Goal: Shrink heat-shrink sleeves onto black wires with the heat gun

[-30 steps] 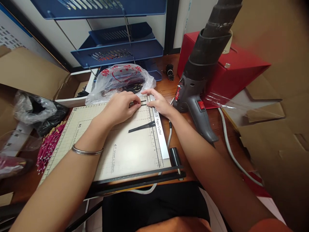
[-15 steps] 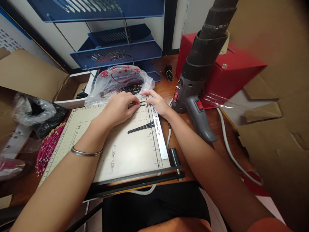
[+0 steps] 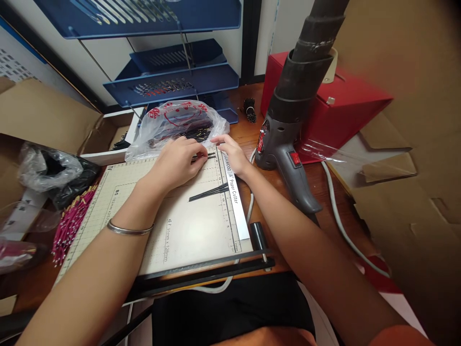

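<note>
My left hand (image 3: 178, 161) rests on the paper cutter board (image 3: 169, 230) near its far edge, fingers pinched shut on a few thin black tubes (image 3: 208, 156). Just to the right, my right hand (image 3: 231, 151) lies over the cutter's white rule strip (image 3: 236, 197), its fingers pressed on the tubes' right ends. A small loose bundle of black tubes (image 3: 209, 192) lies on the board nearer to me. Behind my hands sits a clear plastic bag (image 3: 173, 122) holding more black tubes.
A grey heat gun (image 3: 288, 139) stands upright right of the cutter, with a red box (image 3: 345, 110) behind it and a white cable (image 3: 342, 216). Pink-sleeved wires (image 3: 70, 223) lie at the left. Cardboard boxes flank both sides. Blue trays (image 3: 173, 79) stand at the back.
Both hands keep their hold at the cutter's far edge; only the view has shifted slightly.
</note>
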`<action>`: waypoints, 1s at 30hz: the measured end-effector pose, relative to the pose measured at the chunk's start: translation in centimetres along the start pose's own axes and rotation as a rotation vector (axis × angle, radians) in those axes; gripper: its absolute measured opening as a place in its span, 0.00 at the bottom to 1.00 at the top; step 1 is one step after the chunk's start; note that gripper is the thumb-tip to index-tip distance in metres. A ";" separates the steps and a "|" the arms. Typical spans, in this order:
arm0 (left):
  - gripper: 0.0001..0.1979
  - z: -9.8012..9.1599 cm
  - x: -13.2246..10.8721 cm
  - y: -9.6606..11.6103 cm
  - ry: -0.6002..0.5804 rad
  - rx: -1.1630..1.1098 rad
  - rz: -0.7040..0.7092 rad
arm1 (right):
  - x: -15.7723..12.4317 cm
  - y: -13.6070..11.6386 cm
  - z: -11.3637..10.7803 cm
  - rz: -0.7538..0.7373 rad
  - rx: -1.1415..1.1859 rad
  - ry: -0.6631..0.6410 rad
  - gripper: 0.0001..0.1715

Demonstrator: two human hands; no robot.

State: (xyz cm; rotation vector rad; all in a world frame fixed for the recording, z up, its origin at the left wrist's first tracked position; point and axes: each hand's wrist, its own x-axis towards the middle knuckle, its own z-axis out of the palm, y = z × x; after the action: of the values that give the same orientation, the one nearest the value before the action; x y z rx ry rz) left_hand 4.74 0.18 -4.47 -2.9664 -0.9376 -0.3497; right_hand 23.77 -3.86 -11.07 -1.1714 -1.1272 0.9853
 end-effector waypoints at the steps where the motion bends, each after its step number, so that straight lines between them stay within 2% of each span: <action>1: 0.14 0.0 0.0 0.0 -0.005 0.001 0.004 | 0.0 0.0 0.0 0.000 -0.001 0.001 0.11; 6: 0.14 -0.1 -0.1 -0.1 -0.003 0.002 0.017 | 0.1 0.1 0.0 -0.014 -0.007 -0.006 0.11; 9: 0.13 -0.2 -0.3 -0.2 0.045 -0.024 0.020 | 0.1 0.1 -0.1 -0.032 -0.011 -0.010 0.11; 13: 0.12 -1.4 -0.7 0.7 0.115 -0.207 0.128 | -0.1 0.2 -0.1 -0.051 -0.020 -0.008 0.13; 16: 0.13 -2.4 -0.9 2.0 0.025 -0.430 0.209 | -0.3 0.2 0.0 -0.054 -0.021 -0.007 0.15; 19: 0.11 -2.8 -1.0 3.1 -0.114 -0.565 0.221 | -0.4 0.1 0.0 -0.037 -0.024 0.003 0.15; 25: 0.09 -2.7 -1.0 3.0 -0.298 -0.562 0.161 | -0.2 -0.2 -0.1 -0.023 -0.038 0.010 0.16; 30: 0.09 -2.8 -1.0 2.6 -0.332 -0.553 0.129 | -0.3 -0.1 0.0 -0.014 -0.044 0.005 0.16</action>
State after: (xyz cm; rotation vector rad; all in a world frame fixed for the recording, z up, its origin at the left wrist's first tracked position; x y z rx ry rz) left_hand 4.83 -2.74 -1.85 -3.6575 -0.7595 -0.1267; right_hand 23.75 -4.15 -10.98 -1.1993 -1.1572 0.9507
